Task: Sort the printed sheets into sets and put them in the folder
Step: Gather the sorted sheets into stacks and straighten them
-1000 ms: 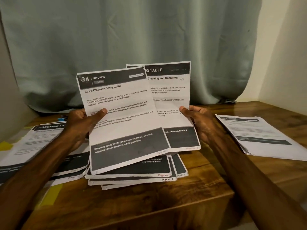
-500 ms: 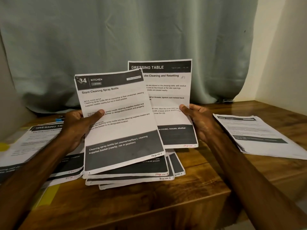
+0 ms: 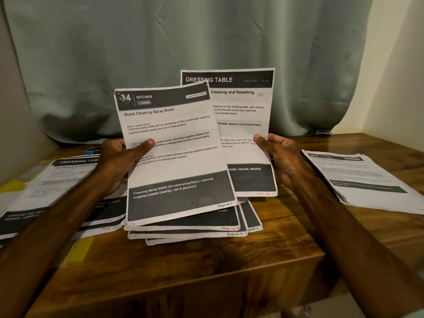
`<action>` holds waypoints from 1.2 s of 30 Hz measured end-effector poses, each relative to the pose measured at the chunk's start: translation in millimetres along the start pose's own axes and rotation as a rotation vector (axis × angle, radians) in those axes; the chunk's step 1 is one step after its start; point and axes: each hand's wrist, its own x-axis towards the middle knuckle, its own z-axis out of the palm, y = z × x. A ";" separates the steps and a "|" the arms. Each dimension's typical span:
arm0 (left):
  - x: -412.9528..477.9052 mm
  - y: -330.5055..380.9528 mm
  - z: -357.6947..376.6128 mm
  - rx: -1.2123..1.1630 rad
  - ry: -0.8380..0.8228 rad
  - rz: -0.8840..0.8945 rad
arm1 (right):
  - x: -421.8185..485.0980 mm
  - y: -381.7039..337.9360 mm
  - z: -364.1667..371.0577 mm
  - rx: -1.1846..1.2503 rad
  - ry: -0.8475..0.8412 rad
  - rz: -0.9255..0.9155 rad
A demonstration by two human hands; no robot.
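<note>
My left hand (image 3: 122, 160) pinches a sheet headed KITCHEN (image 3: 176, 157) by its left edge, thumb on the front. My right hand (image 3: 278, 157) holds a sheet headed DRESSING TABLE (image 3: 243, 111) by its right edge, partly behind the kitchen sheet. Both sheets are raised, upright and facing me. Under them a fanned stack of printed sheets (image 3: 206, 228) lies on the wooden table (image 3: 206, 271). Another spread of sheets (image 3: 57, 180) lies at the left, over a yellow folder (image 3: 78, 251) that shows only in part.
A separate pile of sheets (image 3: 362, 180) lies at the right of the table. A grey-green curtain (image 3: 183, 42) hangs behind the table, and a pale wall (image 3: 401, 76) closes the right side. The table's front edge runs below the stack.
The two held sheets have slid apart, so more of the DRESSING TABLE heading shows. The view has shifted slightly; both hands keep their hold.
</note>
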 end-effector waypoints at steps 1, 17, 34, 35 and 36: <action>-0.7 0.5 0.6 0.001 -0.003 0.001 | 0.3 0.5 0.2 0.000 -0.005 0.000; -2.3 0.9 4.5 0.003 0.012 0.008 | 4.6 8.0 2.2 -0.049 -0.052 0.007; -7.2 5.1 9.6 -0.064 -0.001 -0.058 | -4.7 1.0 12.1 -0.041 -0.094 0.033; -7.7 5.4 10.1 -0.060 -0.002 -0.057 | -5.0 1.0 12.4 -0.042 -0.095 0.033; -8.5 5.9 10.5 -0.061 -0.004 -0.058 | -5.7 0.9 12.9 -0.042 -0.098 0.033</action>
